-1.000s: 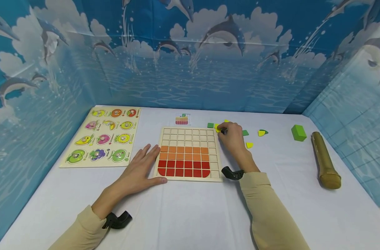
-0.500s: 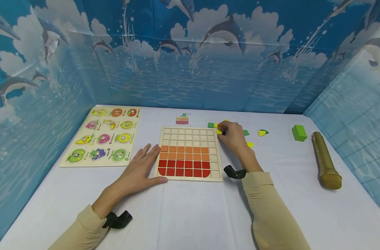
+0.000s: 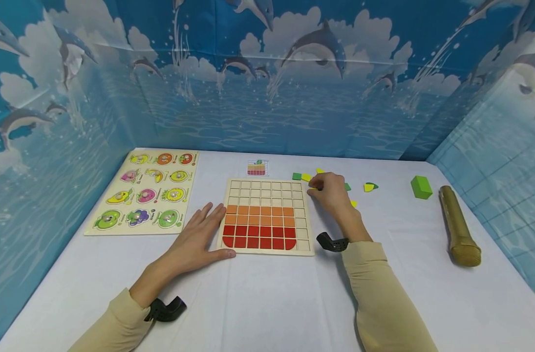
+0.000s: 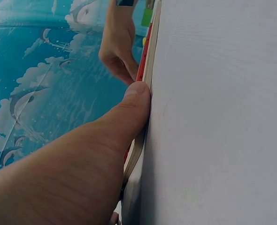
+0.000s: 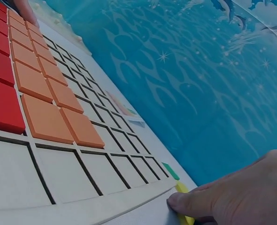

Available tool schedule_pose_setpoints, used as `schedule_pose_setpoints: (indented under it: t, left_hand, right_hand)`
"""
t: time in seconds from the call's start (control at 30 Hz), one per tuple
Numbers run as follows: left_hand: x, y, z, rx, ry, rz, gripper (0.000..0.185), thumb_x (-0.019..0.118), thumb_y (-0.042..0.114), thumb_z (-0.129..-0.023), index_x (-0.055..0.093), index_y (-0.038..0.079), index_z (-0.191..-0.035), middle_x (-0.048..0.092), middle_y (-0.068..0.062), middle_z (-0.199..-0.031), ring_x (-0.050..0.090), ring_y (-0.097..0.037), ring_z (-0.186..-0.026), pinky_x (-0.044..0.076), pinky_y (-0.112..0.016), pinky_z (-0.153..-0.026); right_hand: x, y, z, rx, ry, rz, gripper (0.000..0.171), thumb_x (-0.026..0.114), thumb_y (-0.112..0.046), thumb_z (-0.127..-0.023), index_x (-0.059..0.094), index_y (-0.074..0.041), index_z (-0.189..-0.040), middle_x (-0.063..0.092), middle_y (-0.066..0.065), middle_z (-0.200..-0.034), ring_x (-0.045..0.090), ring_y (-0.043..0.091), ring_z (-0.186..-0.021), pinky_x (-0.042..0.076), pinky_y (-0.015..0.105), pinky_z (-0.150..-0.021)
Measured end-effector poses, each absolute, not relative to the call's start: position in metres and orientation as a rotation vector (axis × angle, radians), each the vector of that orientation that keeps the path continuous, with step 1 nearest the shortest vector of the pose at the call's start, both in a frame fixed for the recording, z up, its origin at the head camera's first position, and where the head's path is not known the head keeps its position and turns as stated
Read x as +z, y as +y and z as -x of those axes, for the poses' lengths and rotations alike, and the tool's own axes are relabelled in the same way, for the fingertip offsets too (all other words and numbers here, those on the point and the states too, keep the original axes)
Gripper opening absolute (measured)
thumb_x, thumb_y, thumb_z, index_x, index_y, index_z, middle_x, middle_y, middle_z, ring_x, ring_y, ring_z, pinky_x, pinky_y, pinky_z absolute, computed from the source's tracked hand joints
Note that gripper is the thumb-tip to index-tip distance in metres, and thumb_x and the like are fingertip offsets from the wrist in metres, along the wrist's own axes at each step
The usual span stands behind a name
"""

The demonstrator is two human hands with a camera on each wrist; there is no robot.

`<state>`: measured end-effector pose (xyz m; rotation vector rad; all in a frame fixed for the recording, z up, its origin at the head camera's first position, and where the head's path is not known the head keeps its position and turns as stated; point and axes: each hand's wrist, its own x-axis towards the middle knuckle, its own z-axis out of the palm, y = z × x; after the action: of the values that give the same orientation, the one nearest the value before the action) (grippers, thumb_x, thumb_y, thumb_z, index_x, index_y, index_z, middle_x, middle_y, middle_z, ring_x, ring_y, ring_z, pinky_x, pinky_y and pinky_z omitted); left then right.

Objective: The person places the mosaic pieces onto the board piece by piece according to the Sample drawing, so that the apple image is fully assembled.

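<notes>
Fruit puzzle (image 3: 123, 210): left of grid board (image 3: 266, 192). Left hand (image 3: 192, 244): fingers straight, spread, gripping nothing, touching board's left edge. Red tiles (image 3: 265, 231): board's near rows; orange tiles (image 3: 265, 221): its middle rows. Right hand (image 3: 331, 192): just beside board's right edge, thumb and fingers closed, pinching yellow tile (image 5: 188, 220)

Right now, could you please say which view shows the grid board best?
The head view: nearly the whole grid board shows from above. The left wrist view has it edge-on, partly hidden; the right wrist view crops it.
</notes>
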<state>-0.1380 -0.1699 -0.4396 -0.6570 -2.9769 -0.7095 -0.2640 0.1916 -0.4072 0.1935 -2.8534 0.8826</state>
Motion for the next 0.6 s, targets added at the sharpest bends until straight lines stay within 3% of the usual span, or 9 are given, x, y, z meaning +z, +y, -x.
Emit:
schedule_pose_setpoints:
  t: [0.6]
  left_hand:
    - [-0.44, -0.17, 0.138, -0.717, -2.973, 0.659, 0.116, 0.078, 0.068, -0.083, 0.024, 0.011, -0.169, 0.024, -0.007, -0.176, 0.01, -0.033, -0.165, 0.01, -0.055, -0.134]
  right_hand:
    - [-0.405, 0.203, 0.268, 0.885, -2.894, -0.137, 0.023, 0.08, -0.002, -0.092, 0.077, 0.003, -0.114, 0.074, 0.022, -0.111, 0.067, 0.035, -0.104, 0.057, 0.049, -0.094]
